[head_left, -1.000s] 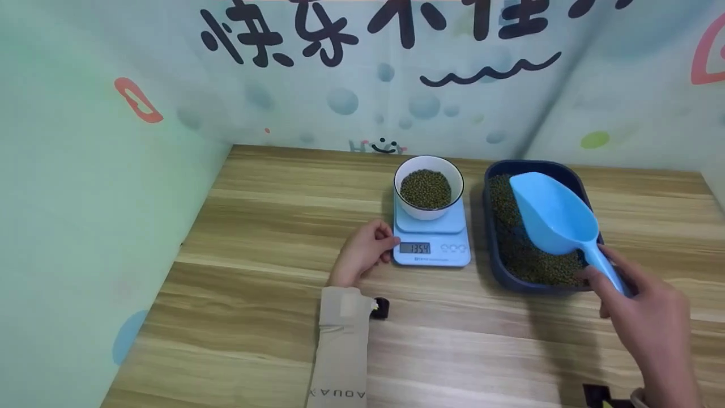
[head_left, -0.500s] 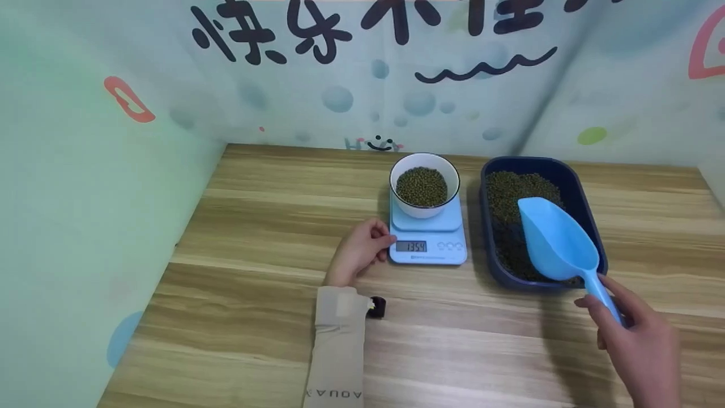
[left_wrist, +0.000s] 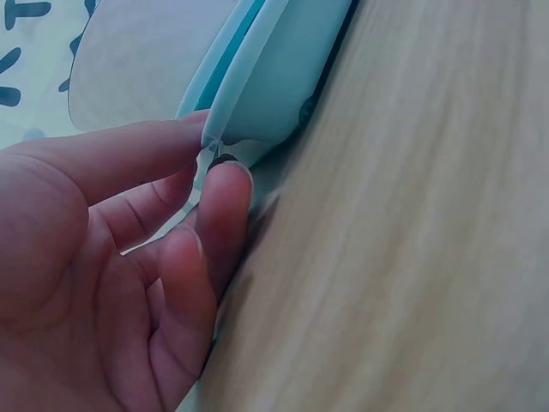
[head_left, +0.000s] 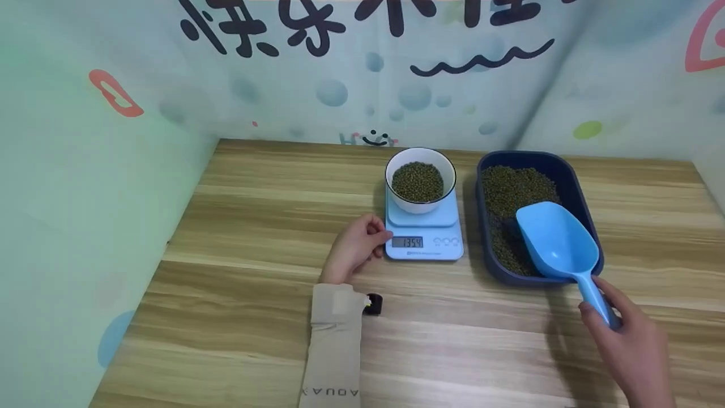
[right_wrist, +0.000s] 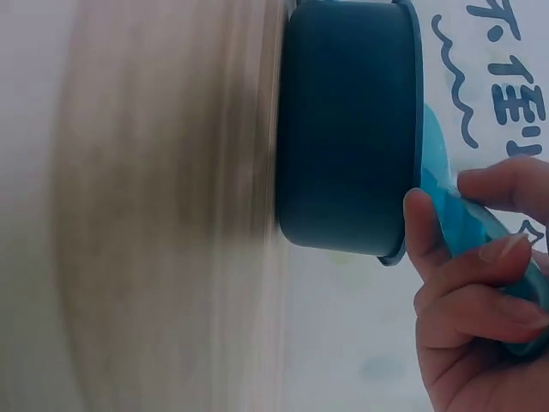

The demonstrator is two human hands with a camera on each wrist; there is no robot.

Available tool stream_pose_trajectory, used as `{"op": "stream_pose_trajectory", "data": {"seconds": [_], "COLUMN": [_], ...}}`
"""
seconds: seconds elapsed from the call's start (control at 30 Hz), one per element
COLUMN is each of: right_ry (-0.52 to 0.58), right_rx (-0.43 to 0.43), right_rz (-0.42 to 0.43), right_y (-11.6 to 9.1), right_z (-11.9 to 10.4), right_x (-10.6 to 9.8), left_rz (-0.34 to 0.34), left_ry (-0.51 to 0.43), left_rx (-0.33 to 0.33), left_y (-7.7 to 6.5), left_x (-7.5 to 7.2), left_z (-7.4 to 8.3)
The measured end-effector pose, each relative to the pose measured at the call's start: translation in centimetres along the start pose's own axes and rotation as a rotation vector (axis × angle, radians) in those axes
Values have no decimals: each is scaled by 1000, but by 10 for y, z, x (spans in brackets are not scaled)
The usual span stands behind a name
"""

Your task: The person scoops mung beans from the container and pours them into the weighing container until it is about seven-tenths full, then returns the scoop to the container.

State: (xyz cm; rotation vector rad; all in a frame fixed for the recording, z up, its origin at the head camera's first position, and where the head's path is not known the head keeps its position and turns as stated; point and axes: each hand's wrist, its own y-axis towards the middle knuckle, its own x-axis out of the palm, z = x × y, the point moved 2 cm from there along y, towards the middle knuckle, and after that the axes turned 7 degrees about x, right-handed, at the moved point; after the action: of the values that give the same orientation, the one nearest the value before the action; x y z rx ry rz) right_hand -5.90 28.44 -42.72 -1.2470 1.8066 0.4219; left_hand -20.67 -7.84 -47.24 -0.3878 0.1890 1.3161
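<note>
A blue kitchen scale (head_left: 430, 254) bears a white bowl (head_left: 417, 207) with a dark rim, partly filled with small green-brown beans (head_left: 418, 181). The digits on its display look like 1354. At the scale's front left, my left hand (head_left: 355, 246) pinches the edge between thumb and finger; the left wrist view shows the thumb (left_wrist: 163, 146) on the scale's corner. My right hand (head_left: 633, 337) grips the handle of a light blue scoop (head_left: 561, 238). The scoop's bowl looks bare and lies over the front of a navy tub (head_left: 587, 212) of beans, its handle reaching past the near rim.
A wooden tabletop (head_left: 255, 226) lies under everything. Behind it hangs a printed backdrop (head_left: 317, 113) with large dark characters, and a pale green wall (head_left: 85, 198) borders the left. A small black piece (head_left: 373, 304) sticks out from the left sleeve (head_left: 334, 340).
The scoop has come down and toward the near side of the tub, carried by my right hand. My left hand keeps its place at the scale. The display digits look the same.
</note>
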Motion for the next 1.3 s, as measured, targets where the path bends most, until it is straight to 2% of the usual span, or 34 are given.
{"op": "stream_pose_trajectory", "data": {"seconds": [0.07,0.17,0.23,0.3,0.37,0.43,0.5,0.57,0.6,0.73,0.8,0.87,0.97,1.03,1.13,1.3], "right_ry": [-5,-13,27,119,303,587,860,1079,1142,1225,1250,1190,969,845,762,753], "right_rx": [2,-3,22,70,121,118,51,-34,-77,-166,-240,-371,-540,-615,-635,-642], "right_rz": [-20,28,89,143,180,214,240,245,244,233,236,265,376,465,533,501], "right_y": [1,1,0,0,-1,-2,-2,-2,-2,-1,1,4,8,9,9,9], "right_z": [1,5,9,13,14,13,9,4,1,-10,-17,-26,-40,-47,-54,-64], "right_x": [0,-3,-7,-12,-16,-17,-17,-18,-19,-28,-37,-48,-65,-73,-77,-73], "left_rz": [4,5,4,0,-1,3,10,14,12,-1,-7,-7,-1,6,10,13], "left_ry": [-6,-17,-20,-18,-11,-12,-15,-15,-19,-9,-9,-7,-9,-8,0,-2], "left_rx": [-1,-16,-21,-19,-10,-3,-2,-8,-11,-12,-4,6,12,11,2,10], "left_y": [0,0,0,0,0,0,-1,-1,-1,0,1,2,2,2,2,2], "left_x": [0,1,0,0,-2,-3,-4,-5,-4,-1,1,2,1,0,-1,0], "left_z": [0,1,0,0,0,0,0,-1,-1,-1,-1,0,-1,-1,-1,0]}}
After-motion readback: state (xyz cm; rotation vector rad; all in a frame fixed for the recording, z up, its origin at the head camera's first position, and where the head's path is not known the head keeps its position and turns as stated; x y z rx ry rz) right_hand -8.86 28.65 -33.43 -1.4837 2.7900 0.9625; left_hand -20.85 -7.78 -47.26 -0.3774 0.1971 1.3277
